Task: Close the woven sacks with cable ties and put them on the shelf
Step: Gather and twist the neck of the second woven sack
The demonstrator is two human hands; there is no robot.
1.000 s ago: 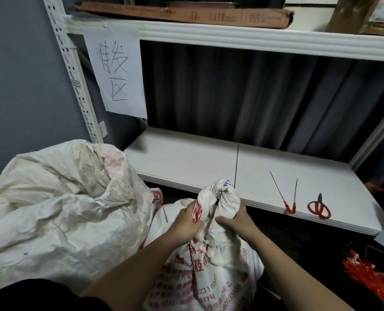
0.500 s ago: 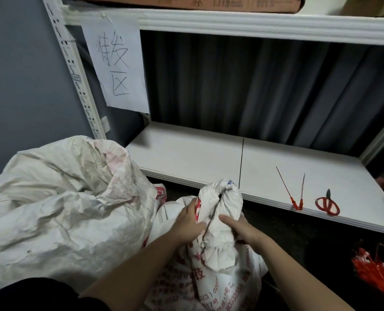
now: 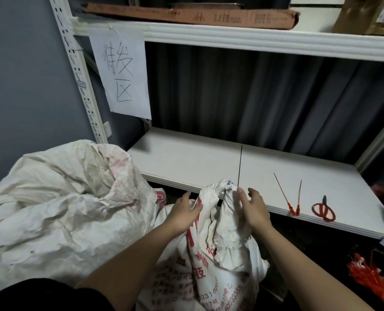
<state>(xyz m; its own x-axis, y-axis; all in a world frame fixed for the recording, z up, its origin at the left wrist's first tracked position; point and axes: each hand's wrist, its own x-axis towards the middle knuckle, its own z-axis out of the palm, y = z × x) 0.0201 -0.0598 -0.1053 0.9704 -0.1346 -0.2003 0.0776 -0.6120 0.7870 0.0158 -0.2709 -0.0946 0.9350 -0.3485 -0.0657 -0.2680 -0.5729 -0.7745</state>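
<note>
Both hands reach forward to the sack's [image 3: 211,254] bunched neck, just below the shelf's [image 3: 186,160] front edge. The left hand [image 3: 184,213] lies flat against the neck with loose fingers. The right hand [image 3: 252,208] is spread wide beside it, gripping nothing. Two ties [image 3: 290,198] lie near the shelf's front edge.

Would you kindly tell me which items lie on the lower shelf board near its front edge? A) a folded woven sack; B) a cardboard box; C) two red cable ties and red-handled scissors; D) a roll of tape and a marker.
C: two red cable ties lie beside the red-handled scissors on the right part of the lower shelf board.
</note>
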